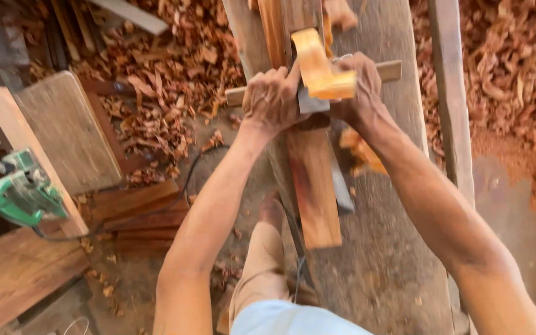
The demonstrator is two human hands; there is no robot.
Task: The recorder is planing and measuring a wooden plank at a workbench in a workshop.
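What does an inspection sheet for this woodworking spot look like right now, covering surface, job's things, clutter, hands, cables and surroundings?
Surface: worn grey bench plank, dusty, with loose chips.
Job's things: wooden hand plane with a cross handle, sitting on a reddish board laid lengthwise on the plank.
Clutter: wood shavings piled on the ground at both sides; board offcuts stacked at left.
Hands: left hand and right hand both grip the plane.
Cables: dark cord on the ground by the offcuts.
Surroundings: green power tool resting on planks at far left.
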